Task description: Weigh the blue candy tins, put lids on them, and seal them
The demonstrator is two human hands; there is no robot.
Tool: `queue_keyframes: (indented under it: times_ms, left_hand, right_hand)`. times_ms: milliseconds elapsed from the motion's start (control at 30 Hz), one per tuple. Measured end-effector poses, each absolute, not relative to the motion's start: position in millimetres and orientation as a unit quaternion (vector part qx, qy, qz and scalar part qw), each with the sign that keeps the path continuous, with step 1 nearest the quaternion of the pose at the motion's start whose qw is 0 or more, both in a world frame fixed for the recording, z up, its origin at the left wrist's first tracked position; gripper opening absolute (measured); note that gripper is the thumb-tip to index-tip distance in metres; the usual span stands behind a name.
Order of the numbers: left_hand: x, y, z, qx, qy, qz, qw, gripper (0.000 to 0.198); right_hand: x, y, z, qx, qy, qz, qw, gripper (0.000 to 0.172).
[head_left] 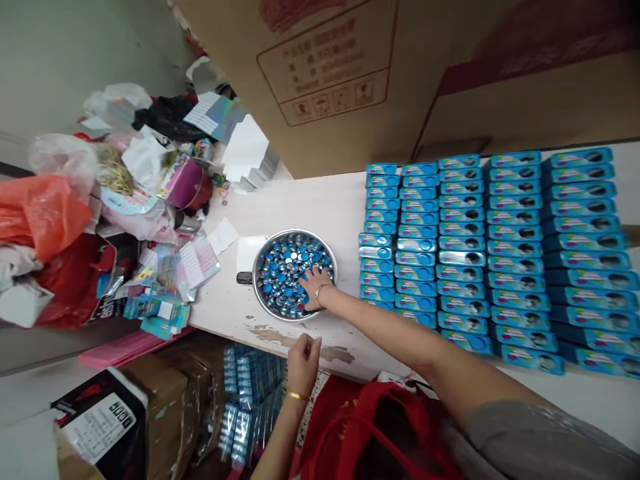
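Observation:
A round metal pot [258, 293] with a black handle stands on the white table, filled with small round caps [280, 277], mostly blue and silver. My right hand [316, 288] reaches into it from the right, fingers spread on the caps. A thin bracelet circles that wrist. Nearer to me, by the table's front edge, my left hand [303, 353] is closed with its fingers curled; whatever may be inside is hidden. On the right stand rows of blue printed boxes [461, 243], several showing a dark or silvery round spot.
Large cardboard cartons [345, 87] stand along the back. Bags, a purple bucket [186, 183] and printed cards [197, 263] pile up at left. White card stacks [247, 157] lie behind the pot. Below the front edge are wrapped blue packs [243, 373] and a brown carton [160, 400].

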State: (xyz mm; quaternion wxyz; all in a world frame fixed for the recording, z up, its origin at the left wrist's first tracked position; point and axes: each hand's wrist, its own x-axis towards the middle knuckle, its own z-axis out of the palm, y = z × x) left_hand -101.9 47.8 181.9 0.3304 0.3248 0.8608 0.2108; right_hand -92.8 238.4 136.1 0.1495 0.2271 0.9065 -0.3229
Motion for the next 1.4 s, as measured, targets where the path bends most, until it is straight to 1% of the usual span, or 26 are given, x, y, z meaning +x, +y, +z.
queue_keyframes:
  times_ms: [33,100,133,233,333,433,533,633,733,833,900,967,1033,1100,1133,1233,1333,1400]
  left_hand:
    - [-105,40,178,0.314,0.86,0.211,0.342,0.039]
    - [-108,30,170,0.303,0.851,0.214,0.372,0.038]
    - [-110,27,167,0.305,0.843,0.214,0.388,0.037]
    - [-119,28,162,0.32,0.821,0.209,0.423,0.033]
    - [-132,34,161,0.331,0.809,0.216,0.435,0.032]
    - [-145,41,163,0.335,0.799,0.237,0.44,0.033]
    - [-154,50,165,0.336,0.783,0.278,0.444,0.034]
    - [-162,65,165,0.319,0.767,0.334,0.444,0.033]
    - [-172,82,162,0.288,0.76,0.401,0.422,0.031]
    - [-185,97,158,0.258,0.763,0.448,0.388,0.035]
    - [-195,104,156,0.264,0.769,0.459,0.358,0.04]
    - [-204,110,157,0.306,0.776,0.456,0.312,0.041]
    - [-212,116,161,0.372,0.767,0.443,0.28,0.039]
    - [-217,122,167,0.437,0.741,0.418,0.291,0.033]
    - [-217,124,170,0.465,0.728,0.4,0.307,0.03]
    - [-204,131,180,0.526,0.705,0.342,0.33,0.024]
    - [-174,138,186,0.59,0.692,0.289,0.298,0.024]
    - [-144,142,188,0.637,0.673,0.259,0.272,0.024]
  right_hand:
    - [-101,235,126,0.224,0.904,-0.324,0.164,0.084]
    - [-110,232,109,0.221,0.895,-0.352,0.162,0.081]
    - [-113,232,103,0.222,0.887,-0.372,0.157,0.076]
    - [-118,237,93,0.231,0.863,-0.428,0.138,0.056]
    - [-123,245,92,0.283,0.817,-0.495,0.089,0.046]
    - [-126,248,96,0.368,0.733,-0.571,0.019,0.042]
    - [-127,245,102,0.446,0.617,-0.648,-0.021,0.042]
    - [-124,240,108,0.484,0.509,-0.711,-0.035,0.039]
    - [-120,234,115,0.494,0.435,-0.752,-0.036,0.036]
    - [-117,227,122,0.499,0.406,-0.765,-0.033,0.035]
    - [-115,222,127,0.505,0.413,-0.757,-0.03,0.031]
    - [-115,215,131,0.503,0.439,-0.743,-0.029,0.026]
    - [-115,210,134,0.49,0.475,-0.73,-0.032,0.017]
    - [-112,205,138,0.472,0.51,-0.718,-0.042,0.008]
    - [-109,203,139,0.464,0.524,-0.713,-0.047,0.007]
    - [-87,201,145,0.449,0.554,-0.699,-0.052,0.014]
    - [-47,203,153,0.42,0.567,-0.708,-0.02,0.017]
    - [-10,204,160,0.397,0.56,-0.728,-0.001,0.014]
